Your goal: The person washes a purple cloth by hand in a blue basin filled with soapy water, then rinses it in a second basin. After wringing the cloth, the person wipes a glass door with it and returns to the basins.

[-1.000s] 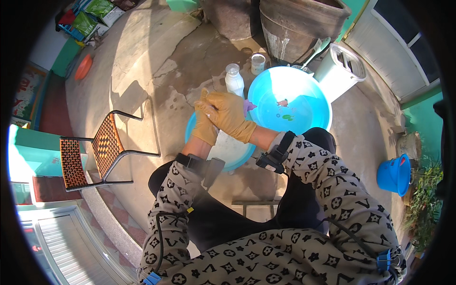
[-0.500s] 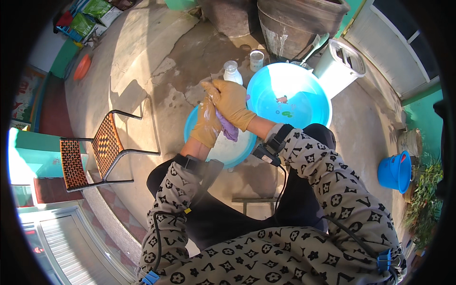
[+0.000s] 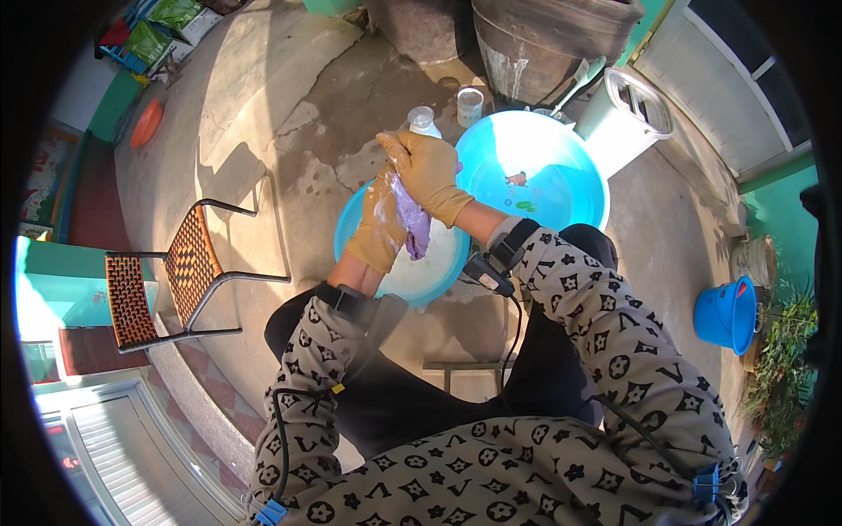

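Note:
Both my hands wear tan gloves and meet over a blue basin point(image 3: 348, 230) of cloudy water. Between them is a wet purple cloth point(image 3: 414, 226), its loose end hanging down over the basin. White suds streak my left hand point(image 3: 380, 219), which is closed on the cloth. My right hand point(image 3: 427, 173) grips it from above and to the right, the knuckles hiding most of the bunched part. A white bottle point(image 3: 423, 121) with a clear top stands just beyond my hands. To the right is a larger light-blue basin point(image 3: 574, 188) with printed figures on its bottom.
A small tub point(image 3: 469, 107), large dark pots point(image 3: 548, 44) and a white bin point(image 3: 624, 114) stand at the back. A woven chair point(image 3: 189, 272) is at left. A blue bucket point(image 3: 726, 316) and plants point(image 3: 785, 377) are at right. A low stool point(image 3: 465, 368) sits between my knees.
My right hand has shifted slightly on the cloth and its thumb sits higher. More of the purple cloth now shows between my hands. The whole view has moved a little.

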The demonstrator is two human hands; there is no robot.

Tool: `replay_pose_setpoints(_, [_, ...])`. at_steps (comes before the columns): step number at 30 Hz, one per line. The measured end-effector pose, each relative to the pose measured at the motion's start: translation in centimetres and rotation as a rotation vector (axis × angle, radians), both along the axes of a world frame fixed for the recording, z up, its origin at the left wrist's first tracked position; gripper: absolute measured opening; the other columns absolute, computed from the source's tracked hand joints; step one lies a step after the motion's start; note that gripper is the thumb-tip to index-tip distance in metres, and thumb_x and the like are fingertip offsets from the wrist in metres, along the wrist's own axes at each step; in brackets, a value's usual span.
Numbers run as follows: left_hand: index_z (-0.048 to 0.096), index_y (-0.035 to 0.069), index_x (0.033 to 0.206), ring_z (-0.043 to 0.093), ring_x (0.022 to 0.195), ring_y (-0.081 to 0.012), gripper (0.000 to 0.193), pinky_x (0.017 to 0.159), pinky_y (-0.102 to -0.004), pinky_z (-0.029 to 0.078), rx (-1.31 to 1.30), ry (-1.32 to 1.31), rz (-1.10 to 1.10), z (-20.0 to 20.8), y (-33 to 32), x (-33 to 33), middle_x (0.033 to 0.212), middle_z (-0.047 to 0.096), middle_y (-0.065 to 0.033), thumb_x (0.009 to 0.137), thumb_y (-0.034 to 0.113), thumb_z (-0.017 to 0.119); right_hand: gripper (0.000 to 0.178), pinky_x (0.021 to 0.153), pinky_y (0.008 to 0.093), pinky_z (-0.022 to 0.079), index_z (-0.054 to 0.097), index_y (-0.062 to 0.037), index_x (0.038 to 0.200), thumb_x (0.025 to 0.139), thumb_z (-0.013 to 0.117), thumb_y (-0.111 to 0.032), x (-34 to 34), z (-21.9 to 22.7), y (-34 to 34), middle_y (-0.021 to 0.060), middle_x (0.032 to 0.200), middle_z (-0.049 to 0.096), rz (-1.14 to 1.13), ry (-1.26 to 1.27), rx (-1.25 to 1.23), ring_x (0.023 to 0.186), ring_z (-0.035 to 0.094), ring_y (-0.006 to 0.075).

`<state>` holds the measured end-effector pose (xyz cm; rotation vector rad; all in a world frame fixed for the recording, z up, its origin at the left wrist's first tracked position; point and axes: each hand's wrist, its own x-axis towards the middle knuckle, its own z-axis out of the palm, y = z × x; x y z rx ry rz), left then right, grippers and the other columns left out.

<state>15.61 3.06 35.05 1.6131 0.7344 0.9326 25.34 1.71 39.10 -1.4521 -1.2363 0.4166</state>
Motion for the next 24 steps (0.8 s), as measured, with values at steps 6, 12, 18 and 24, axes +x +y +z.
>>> replay_pose_setpoints(6, [0.050,0.005,0.121,0.058,0.103,-0.0239,0.032,0.090,-0.0359,0.047,0.625,0.768,0.055,-0.3,0.6,-1.4,0.114,0.059,-0.0110,0.099,0.026,0.038,0.034,0.056,0.0401,0.044,0.058,-0.0051,0.066,0.088,0.059,-0.032,-0.6,-0.3,0.0,0.0153,0.065,0.058,0.170,-0.092,0.073,0.057,0.055,0.0328])
replay_pose_setpoints(12, [0.058,0.007,0.114,0.057,0.103,-0.0336,0.041,0.088,-0.0404,0.046,0.104,0.100,0.053,-4.5,2.7,-0.5,0.110,0.061,-0.0162,0.080,0.029,0.062,0.033,0.055,0.0409,0.044,0.059,-0.0073,0.067,0.090,0.057,-0.031,-0.3,0.0,-0.2,0.0153,0.067,0.059,0.360,-0.274,0.158,0.059,0.056,0.0340])
replay_pose_setpoints(18, [0.055,0.006,0.114,0.058,0.103,-0.0284,0.034,0.088,-0.0392,0.047,0.180,0.191,0.041,-0.6,0.9,-0.4,0.109,0.061,-0.0131,0.089,0.029,0.051,0.030,0.052,0.0375,0.043,0.062,-0.0045,0.070,0.086,0.063,-0.029,-0.4,-0.9,0.1,0.0162,0.062,0.056,0.154,-0.068,0.130,0.054,0.055,0.0319])
replay_pose_setpoints(24, [0.052,0.006,0.115,0.058,0.104,-0.0238,0.033,0.089,-0.0383,0.049,0.104,0.371,0.063,2.1,-0.6,-0.3,0.110,0.060,-0.0104,0.099,0.030,0.038,0.032,0.053,0.0384,0.043,0.060,-0.0087,0.067,0.086,0.062,-0.035,-1.4,-2.4,0.9,0.0153,0.065,0.059,0.108,0.057,0.058,0.057,0.055,0.0325])
